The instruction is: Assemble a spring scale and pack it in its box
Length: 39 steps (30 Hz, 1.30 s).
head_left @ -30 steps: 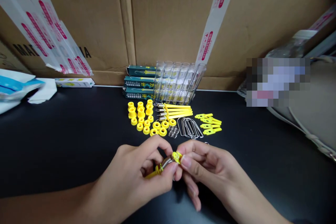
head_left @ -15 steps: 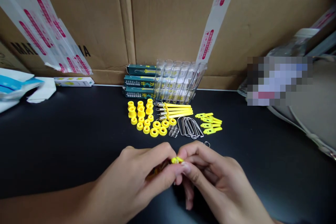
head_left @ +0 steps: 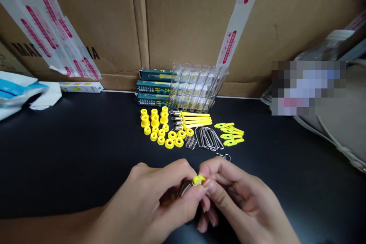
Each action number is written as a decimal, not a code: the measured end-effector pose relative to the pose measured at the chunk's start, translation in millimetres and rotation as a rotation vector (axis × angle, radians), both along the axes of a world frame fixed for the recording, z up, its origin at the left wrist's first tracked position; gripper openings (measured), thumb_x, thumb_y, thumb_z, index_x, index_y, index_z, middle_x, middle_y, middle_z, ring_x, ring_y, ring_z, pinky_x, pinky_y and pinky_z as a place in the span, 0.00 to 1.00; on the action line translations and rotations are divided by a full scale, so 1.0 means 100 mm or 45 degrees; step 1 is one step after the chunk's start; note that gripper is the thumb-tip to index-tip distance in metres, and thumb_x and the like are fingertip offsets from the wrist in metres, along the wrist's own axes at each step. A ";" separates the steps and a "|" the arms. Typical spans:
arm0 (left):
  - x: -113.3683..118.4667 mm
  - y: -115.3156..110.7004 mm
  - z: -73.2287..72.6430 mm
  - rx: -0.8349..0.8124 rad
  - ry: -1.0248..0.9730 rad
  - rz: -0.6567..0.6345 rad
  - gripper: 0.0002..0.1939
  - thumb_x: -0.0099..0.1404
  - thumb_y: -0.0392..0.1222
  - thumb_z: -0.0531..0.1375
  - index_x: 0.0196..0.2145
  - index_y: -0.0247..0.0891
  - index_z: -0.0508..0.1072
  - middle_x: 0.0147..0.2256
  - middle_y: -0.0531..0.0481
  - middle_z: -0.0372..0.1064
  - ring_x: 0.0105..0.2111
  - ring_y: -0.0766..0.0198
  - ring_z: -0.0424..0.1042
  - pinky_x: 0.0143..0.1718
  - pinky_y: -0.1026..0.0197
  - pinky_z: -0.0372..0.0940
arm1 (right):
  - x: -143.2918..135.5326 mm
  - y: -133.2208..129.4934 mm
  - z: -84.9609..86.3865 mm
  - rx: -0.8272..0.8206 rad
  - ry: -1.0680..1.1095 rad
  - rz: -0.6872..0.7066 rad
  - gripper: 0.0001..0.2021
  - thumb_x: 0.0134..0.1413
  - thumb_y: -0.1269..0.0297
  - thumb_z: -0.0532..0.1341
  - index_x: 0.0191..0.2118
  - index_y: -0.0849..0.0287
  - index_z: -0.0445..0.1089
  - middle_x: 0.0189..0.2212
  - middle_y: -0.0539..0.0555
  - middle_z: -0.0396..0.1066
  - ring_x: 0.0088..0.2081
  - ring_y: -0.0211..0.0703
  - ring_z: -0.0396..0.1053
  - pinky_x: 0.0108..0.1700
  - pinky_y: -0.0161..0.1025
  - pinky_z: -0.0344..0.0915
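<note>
My left hand (head_left: 160,194) is closed around a metal spring (head_left: 186,188), with part of a yellow piece dimly showing inside the fingers. At its fingertips is a small yellow part (head_left: 198,180), which my right hand (head_left: 234,194) pinches from the other side between thumb and index finger. The fingertips of both hands nearly meet there. Just beyond them lie bent metal hooks (head_left: 210,138), small springs (head_left: 191,142), yellow rings (head_left: 169,143) and flat yellow tabs (head_left: 233,142). A thin metal hook (head_left: 227,157) lies right behind my right hand.
Yellow flanged caps (head_left: 145,121) and yellow rods with springs (head_left: 197,120) lie farther back. Behind them are clear tubes (head_left: 194,87) and green boxes (head_left: 153,87) against a cardboard box (head_left: 183,19). White packaging (head_left: 47,95) is at left, a beige bag (head_left: 340,114) at right.
Both hands have shifted slightly right and down in view with the yellow part. More of the metal spring now shows between my left fingers.
</note>
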State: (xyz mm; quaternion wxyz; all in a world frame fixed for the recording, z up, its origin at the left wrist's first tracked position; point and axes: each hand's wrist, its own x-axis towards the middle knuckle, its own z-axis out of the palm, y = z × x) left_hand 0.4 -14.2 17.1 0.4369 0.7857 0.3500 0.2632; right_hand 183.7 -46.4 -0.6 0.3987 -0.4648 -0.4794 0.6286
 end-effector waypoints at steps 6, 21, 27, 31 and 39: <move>0.03 -0.01 -0.03 -0.261 -0.061 0.093 0.15 0.69 0.41 0.56 0.24 0.40 0.68 0.16 0.62 0.66 0.11 0.77 0.55 0.11 0.73 0.46 | 0.02 0.01 0.00 0.159 -0.234 -0.014 0.15 0.67 0.50 0.58 0.37 0.56 0.69 0.26 0.50 0.71 0.25 0.38 0.71 0.29 0.34 0.70; 0.04 0.07 -0.12 -0.604 -0.083 0.298 0.18 0.63 0.53 0.64 0.27 0.41 0.61 0.17 0.60 0.67 0.10 0.74 0.56 0.10 0.74 0.47 | 0.15 0.09 0.03 0.978 -0.780 0.023 0.09 0.68 0.71 0.56 0.48 0.50 0.65 0.36 0.46 0.75 0.32 0.33 0.76 0.35 0.28 0.70; 0.01 0.04 -0.09 -0.472 -0.093 0.221 0.17 0.67 0.53 0.61 0.29 0.41 0.63 0.18 0.64 0.57 0.13 0.75 0.53 0.14 0.71 0.48 | 0.15 0.06 0.07 0.992 -0.813 0.028 0.08 0.67 0.71 0.56 0.47 0.50 0.64 0.35 0.45 0.76 0.30 0.33 0.76 0.33 0.27 0.69; -0.01 0.02 -0.08 -0.375 -0.146 0.146 0.09 0.74 0.48 0.51 0.41 0.43 0.68 0.19 0.64 0.56 0.16 0.73 0.53 0.18 0.70 0.51 | 0.13 0.07 0.05 0.901 -0.711 0.032 0.07 0.68 0.70 0.55 0.47 0.50 0.63 0.31 0.46 0.74 0.30 0.35 0.74 0.32 0.29 0.69; 0.01 0.06 -0.14 -0.422 -0.212 0.212 0.08 0.72 0.48 0.56 0.40 0.42 0.69 0.27 0.57 0.70 0.21 0.72 0.62 0.22 0.69 0.57 | 0.08 0.13 -0.03 0.530 -0.340 -0.018 0.04 0.71 0.60 0.54 0.44 0.52 0.63 0.29 0.47 0.72 0.24 0.34 0.64 0.25 0.30 0.64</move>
